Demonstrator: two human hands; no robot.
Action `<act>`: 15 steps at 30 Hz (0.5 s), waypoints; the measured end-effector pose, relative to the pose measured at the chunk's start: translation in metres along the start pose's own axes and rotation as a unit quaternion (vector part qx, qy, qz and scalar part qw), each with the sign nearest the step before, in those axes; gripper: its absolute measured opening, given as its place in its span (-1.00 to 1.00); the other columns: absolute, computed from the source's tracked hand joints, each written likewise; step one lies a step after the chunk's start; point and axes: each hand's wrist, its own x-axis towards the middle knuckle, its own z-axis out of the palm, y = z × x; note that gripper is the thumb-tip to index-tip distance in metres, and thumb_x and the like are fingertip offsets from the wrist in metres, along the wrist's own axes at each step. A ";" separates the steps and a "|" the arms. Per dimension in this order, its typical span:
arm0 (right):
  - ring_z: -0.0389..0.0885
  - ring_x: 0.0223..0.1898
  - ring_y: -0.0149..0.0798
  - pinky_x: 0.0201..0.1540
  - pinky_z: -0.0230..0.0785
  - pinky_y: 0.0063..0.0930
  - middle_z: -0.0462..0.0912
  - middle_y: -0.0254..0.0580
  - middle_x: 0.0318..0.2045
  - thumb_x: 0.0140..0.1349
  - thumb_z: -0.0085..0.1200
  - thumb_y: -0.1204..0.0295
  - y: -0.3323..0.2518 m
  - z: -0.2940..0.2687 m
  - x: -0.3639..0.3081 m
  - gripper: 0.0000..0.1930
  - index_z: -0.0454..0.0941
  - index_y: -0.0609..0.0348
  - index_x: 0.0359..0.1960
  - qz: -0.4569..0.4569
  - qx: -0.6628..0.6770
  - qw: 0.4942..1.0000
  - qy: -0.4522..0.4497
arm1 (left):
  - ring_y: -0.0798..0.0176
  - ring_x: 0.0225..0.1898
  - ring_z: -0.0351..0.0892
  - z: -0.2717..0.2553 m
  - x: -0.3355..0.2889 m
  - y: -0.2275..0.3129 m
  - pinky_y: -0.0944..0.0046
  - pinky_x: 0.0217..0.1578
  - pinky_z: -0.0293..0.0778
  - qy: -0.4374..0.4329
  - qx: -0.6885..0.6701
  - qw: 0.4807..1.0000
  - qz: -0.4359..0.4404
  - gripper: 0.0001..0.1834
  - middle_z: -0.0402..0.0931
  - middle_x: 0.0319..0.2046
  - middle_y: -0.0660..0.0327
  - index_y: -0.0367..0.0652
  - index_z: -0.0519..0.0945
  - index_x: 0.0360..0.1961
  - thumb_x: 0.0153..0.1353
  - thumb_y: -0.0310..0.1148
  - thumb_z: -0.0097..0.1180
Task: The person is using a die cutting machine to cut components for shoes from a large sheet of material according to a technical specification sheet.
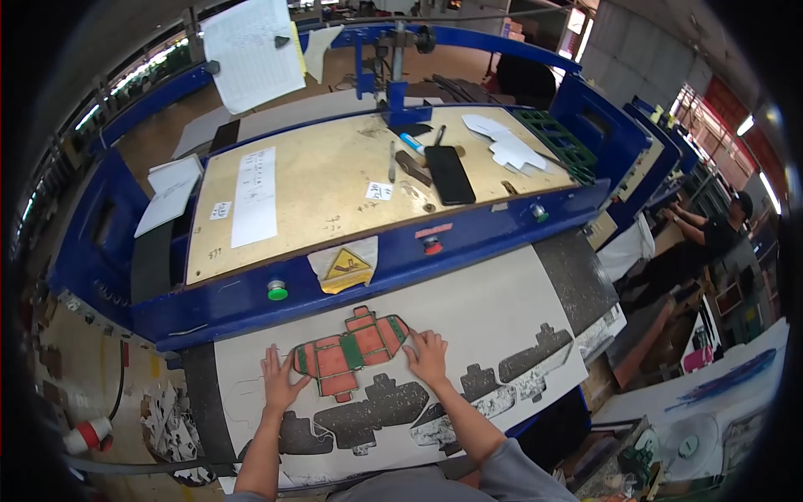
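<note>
A cutting die with red and green foam pads and a dark outline lies on a large pale cardboard sheet. My left hand holds its left end, with the thumb at the lower corner and the other fingers spread beside it. At the right end, my right hand grips the edge with thumb and fingertips. Nearer to me, several die-shaped openings in the sheet show a dark, speckled surface beneath. A thin cut outline marks the sheet left of my left hand.
Beyond the sheet stands a blue press with a green button and a red button. A phone, a marker and papers lie on its wooden top. Scrap is piled at left. Another person works at far right.
</note>
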 end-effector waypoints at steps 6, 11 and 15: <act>0.34 -0.12 -0.15 -0.04 0.08 -0.20 0.43 -0.22 -0.22 0.11 0.19 0.22 0.000 0.000 -0.014 -0.51 0.50 0.00 0.11 0.018 -0.008 1.000 -0.004 | -0.22 0.44 -0.20 0.009 -0.002 -0.013 -0.21 0.35 -0.20 -0.014 -0.028 0.998 0.048 -0.14 -0.16 0.41 -0.21 0.01 0.47 0.21 -0.15 0.14 0.37; 0.35 -0.11 -0.14 -0.04 0.09 -0.19 0.45 -0.21 -0.22 0.09 0.20 0.20 -0.002 0.000 -0.012 -0.50 0.51 0.02 0.09 0.004 -0.016 1.000 -0.016 | -0.20 0.44 -0.20 0.010 -0.009 -0.012 -0.19 0.35 -0.19 0.010 -0.031 0.999 0.034 -0.14 -0.15 0.41 -0.18 0.05 0.48 0.20 -0.16 0.16 0.36; 0.34 -0.10 -0.12 -0.02 0.10 -0.16 0.44 -0.19 -0.21 0.07 0.22 0.19 0.000 -0.002 -0.015 -0.51 0.53 0.06 0.06 0.010 -0.015 1.000 -0.019 | -0.18 0.45 -0.23 0.010 -0.011 -0.008 -0.20 0.35 -0.22 -0.014 -0.029 0.999 0.024 -0.08 -0.17 0.42 -0.15 0.12 0.36 0.30 -0.12 0.20 0.32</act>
